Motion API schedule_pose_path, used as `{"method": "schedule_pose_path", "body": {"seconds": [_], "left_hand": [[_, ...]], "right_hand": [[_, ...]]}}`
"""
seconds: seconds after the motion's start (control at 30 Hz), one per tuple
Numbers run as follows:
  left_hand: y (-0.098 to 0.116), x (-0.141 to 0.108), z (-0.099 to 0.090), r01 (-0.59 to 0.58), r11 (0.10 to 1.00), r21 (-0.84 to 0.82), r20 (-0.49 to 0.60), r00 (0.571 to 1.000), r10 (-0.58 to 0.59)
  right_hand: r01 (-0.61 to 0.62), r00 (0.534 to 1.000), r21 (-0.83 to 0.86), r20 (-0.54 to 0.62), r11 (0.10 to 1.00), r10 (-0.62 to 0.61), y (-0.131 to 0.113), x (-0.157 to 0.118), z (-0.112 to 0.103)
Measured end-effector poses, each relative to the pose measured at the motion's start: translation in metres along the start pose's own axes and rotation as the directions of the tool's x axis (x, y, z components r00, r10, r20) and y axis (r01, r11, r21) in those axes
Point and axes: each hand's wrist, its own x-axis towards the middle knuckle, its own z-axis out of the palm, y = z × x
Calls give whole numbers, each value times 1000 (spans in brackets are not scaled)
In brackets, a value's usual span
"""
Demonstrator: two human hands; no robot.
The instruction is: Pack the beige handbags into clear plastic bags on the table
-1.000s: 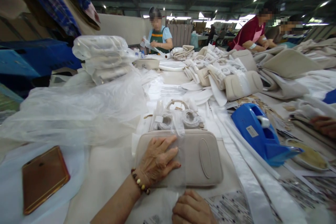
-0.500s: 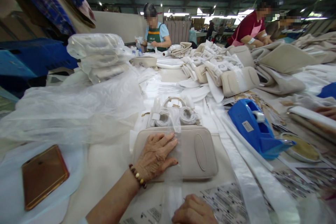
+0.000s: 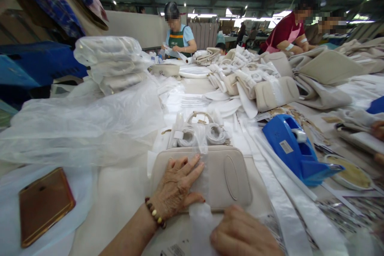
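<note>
Left hand (image 3: 177, 186) flat on the beige pouch (image 3: 204, 178), fingers spread wide, palm pressing down, gripping nothing. Beaded bracelet (image 3: 154, 213) on that wrist. Pouch lying in the near middle of the desk (image 3: 120, 196), partly under a strip of clear plastic film (image 3: 201, 224). Right hand (image 3: 243, 234) at the near edge, just right of the left, curled narrow on the near end of that film; whether pinched tight, cannot tell. Just beyond the pouch, coiled white straps (image 3: 199, 134) in clear wrap. To the right, a blue tape dispenser (image 3: 295, 150), apart from the pouch. Near left, a phone (image 3: 43, 206) lying flat. Far left, a stack of bagged pouches (image 3: 115, 64) behind loose plastic sheeting (image 3: 84, 124). Far end and right: other people at work among heaps of beige pouches (image 3: 264, 84).
</note>
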Motion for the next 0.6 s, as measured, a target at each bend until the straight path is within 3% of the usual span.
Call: {"method": "schedule_pose_path", "body": {"seconds": [0.13,0.3,0.43,0.6], "left_hand": [[1,-4,4,-13,1000,6,-42,999,14],[3,-8,4,-31,995,-99,-97,995,22],[2,-9,2,-41,988,-146,-81,996,29],[0,-11,1,-97,992,-85,-101,991,89]], "right_hand": [[-152,983,-61,92,986,157,35,41,-12],[-324,937,-151,82,934,339,76,51,9],[-380,911,-277,51,883,408,83,43,25],[-380,901,-399,43,835,431,84,42,32]]}}
